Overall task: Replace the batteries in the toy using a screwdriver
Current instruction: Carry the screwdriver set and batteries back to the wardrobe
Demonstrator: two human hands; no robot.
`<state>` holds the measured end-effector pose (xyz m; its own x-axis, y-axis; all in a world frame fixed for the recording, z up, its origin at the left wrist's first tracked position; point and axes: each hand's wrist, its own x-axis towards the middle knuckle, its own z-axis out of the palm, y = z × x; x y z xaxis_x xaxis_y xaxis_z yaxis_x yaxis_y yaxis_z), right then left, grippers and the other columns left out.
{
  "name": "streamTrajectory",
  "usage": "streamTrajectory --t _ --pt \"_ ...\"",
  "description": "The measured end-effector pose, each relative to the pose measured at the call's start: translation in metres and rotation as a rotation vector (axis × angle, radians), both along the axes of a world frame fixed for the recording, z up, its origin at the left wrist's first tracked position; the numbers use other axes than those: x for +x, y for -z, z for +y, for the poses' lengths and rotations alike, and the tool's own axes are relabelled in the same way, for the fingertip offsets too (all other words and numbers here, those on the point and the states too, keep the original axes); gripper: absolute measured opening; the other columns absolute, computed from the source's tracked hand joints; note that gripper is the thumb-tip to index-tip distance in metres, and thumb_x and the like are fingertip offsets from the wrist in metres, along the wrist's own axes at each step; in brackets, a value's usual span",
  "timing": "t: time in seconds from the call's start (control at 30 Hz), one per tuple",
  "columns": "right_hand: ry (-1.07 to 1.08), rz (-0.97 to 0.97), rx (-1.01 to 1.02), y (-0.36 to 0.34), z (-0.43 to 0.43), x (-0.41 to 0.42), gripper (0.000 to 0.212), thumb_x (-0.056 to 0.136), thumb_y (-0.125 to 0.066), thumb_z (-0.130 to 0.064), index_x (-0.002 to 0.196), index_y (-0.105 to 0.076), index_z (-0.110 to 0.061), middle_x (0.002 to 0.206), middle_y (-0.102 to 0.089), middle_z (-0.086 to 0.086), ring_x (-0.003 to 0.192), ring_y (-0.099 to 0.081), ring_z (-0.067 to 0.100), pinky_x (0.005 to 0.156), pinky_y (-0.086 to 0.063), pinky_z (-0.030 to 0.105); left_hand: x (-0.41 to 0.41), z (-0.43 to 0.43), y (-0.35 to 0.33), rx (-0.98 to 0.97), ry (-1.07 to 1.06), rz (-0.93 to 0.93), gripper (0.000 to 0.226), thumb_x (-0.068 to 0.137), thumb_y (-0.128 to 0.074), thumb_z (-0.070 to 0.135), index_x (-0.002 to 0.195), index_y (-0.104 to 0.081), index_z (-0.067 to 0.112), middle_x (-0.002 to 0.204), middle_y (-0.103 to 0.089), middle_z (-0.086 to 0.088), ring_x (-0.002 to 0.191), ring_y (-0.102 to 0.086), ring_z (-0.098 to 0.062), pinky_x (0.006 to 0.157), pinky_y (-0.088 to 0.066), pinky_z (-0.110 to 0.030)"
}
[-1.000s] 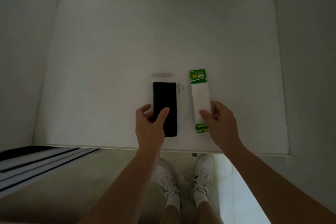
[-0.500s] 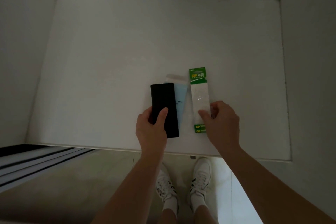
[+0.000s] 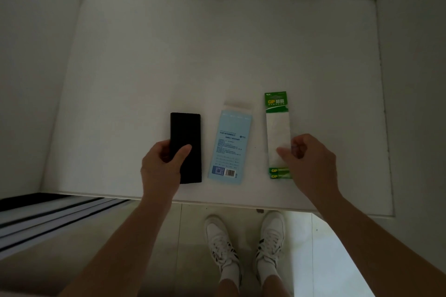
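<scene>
Black case point(image 3: 185, 144); pale-blue packet point(image 3: 230, 144).

Bare forearms extended, left hand point(image 3: 160, 166) gripping black case point(image 3: 185, 132) — thumb on top — right hand point(image 3: 311, 161) fingers loosely curled

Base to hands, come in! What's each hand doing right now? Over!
Left hand grips black case. Right hand at battery pack, grip unclear. Blue packet lies flat between case and pack, touching neither.
</scene>
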<state>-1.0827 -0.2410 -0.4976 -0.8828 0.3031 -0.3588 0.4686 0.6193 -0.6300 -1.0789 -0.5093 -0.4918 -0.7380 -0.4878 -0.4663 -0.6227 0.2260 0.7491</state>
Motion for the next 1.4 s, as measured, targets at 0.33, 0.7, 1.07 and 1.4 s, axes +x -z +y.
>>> streamTrajectory --t 0.33,0.7,1.07,1.4 --pt "-0.006 -0.015 0.082 -0.001 -0.003 0.0 0.034 0.081 -0.079 -0.036 0.101 -0.055 -0.02 0.082 -0.06 -0.003 0.078 -0.06 0.019 0.069 -0.048 0.033 -0.004 0.004 0.006 -0.342 0.173 0.051 0.042 0.088 -0.074 0.038 0.122 -0.065 0.016 0.104 -0.058 0.002 0.094 -0.061 -0.018 0.077 -0.045 -0.02" --pt "-0.421 0.39 0.347 -0.017 0.013 0.032 0.033 0.087 -0.071 -0.016 0.12 -0.066 -0.011 0.115 -0.059 0.007 0.097 -0.057 0.025 0.074 -0.053 0.034 0.023 0.014 -0.004 -0.798 1.002 0.474 0.045 0.094 -0.063 0.032 0.134 -0.059 0.011 0.146 -0.05 -0.012 0.132 -0.048 -0.028 0.104 -0.043 -0.043" --pt "-0.652 0.36 0.382 0.012 0.017 0.066 0.045 0.081 -0.076 -0.002 0.125 -0.068 -0.012 0.132 -0.065 0.008 0.126 -0.06 0.028 0.08 -0.062 0.044 0.042 0.046 0.019 -0.841 1.262 0.388 0.073 0.074 -0.086 0.006 0.14 -0.055 0.005 0.147 -0.052 -0.017 0.136 -0.05 -0.035 0.102 -0.053 -0.045" --pt "-0.632 0.453 0.34 0.019 0.008 0.045 0.043 0.076 -0.079 0.008 0.116 -0.072 -0.007 0.119 -0.072 0.009 0.118 -0.065 0.029 0.085 -0.061 0.043 0.036 0.064 0.019 -0.788 1.163 0.328 0.071 0.073 -0.088 0.014 0.138 -0.058 0.011 0.145 -0.055 -0.013 0.133 -0.053 -0.032 0.099 -0.055 -0.044"
